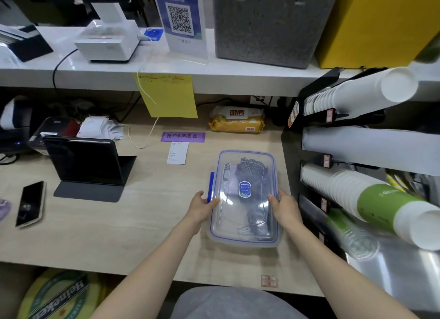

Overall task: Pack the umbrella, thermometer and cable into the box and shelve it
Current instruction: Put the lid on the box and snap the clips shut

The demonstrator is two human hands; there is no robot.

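The left hand (202,205) lies flat-fingered against the left edge of the box (245,240), by its raised blue clip (211,186); the right hand (284,205) presses the right edge, fingers spread. Both hands grip the box between them. It sits lidded on the wooden counter (142,223). Inside, the thermometer (225,175) lies left, the dark umbrella (252,168) centre, the cable (263,199) curving along its right.
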